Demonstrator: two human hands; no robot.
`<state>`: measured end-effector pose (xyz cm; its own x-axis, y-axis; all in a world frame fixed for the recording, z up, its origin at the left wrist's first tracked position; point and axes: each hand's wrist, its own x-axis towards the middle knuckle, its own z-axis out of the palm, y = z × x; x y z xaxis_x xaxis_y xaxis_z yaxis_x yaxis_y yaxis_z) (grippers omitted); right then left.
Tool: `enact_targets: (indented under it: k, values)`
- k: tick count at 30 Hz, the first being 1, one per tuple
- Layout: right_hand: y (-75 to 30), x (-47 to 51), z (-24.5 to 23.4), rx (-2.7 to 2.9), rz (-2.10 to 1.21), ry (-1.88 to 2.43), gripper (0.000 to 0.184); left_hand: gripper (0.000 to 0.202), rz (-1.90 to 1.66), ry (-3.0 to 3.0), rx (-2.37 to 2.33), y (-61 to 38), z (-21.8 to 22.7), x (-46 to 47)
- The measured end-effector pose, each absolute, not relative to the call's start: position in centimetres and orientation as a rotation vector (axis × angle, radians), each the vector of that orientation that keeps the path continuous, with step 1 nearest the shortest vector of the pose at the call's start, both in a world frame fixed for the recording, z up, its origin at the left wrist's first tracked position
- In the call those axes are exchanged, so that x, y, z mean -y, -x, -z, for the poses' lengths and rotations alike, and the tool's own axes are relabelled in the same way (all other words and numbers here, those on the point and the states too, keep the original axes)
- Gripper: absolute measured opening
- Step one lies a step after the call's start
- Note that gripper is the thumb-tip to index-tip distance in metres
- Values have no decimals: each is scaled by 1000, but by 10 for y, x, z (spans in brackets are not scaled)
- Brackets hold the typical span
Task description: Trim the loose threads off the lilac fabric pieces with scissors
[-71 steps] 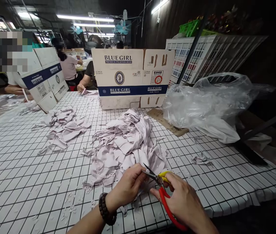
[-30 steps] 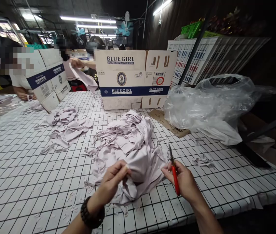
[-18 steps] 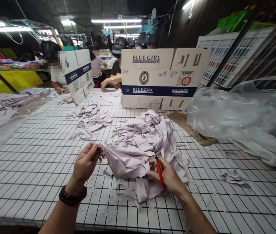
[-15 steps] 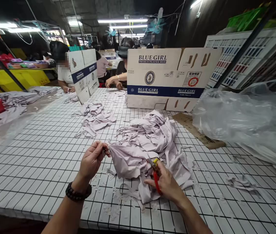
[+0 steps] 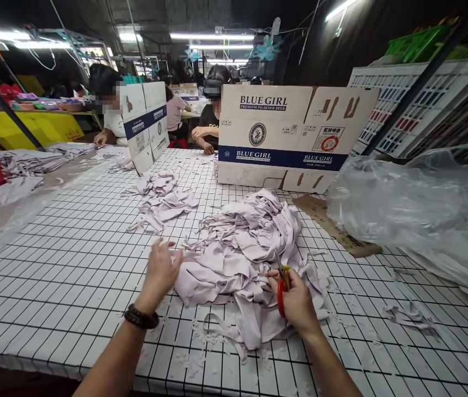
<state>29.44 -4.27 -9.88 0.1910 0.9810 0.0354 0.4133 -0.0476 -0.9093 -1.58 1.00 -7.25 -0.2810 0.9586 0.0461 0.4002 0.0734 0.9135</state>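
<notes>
Pale lilac cloth (image 5: 238, 237) lies heaped on a white, black-gridded tabletop (image 5: 72, 275); at the heap's near right, the right hand (image 5: 299, 303) grips red-and-yellow-handled scissors (image 5: 281, 298), blades best kept off loose folds. At its left, the left hand (image 5: 161, 271) spreads, contact unclear.

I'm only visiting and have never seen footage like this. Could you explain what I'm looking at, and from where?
No machine here: these are a person's bare hands, all filmed by one camera worn on that person's head, looking forward and down. The right hand holds red-and-yellow scissors at a heap of pale cloth. The left hand looks open at the heap's left side; whether it touches the cloth is hard to tell. The heap lies on a white, grid-patterned table cover. Farther back are a smaller cloth pile and two cardboard boxes; clear plastic lies to the right.
</notes>
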Motion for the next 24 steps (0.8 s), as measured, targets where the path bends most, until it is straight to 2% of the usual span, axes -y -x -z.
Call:
enact_targets:
  k: [4, 9, 12, 17, 24]
  values:
    - [-290, 31, 94, 1403, -824, 1604, 32, 21, -1030, -1434, -1553, -36, 81, -12]
    - [-262, -17, 78, 1633, -840, 1636, 19, 22, -926, -1248, -1387, -87, 97, -7]
    - [-241, -52, 78, 1826, -906, 1676, 22, 16, -885, -1034, -1282, -103, 107, 6]
    - [-227, -76, 90, 1988, -997, 1762, 30, 24, -1032, -660, -1186, -108, 114, 17]
    - [-233, -73, 92, 2025, -995, 1839, 30, 37, -1148, -377, -1036, -118, 110, 8]
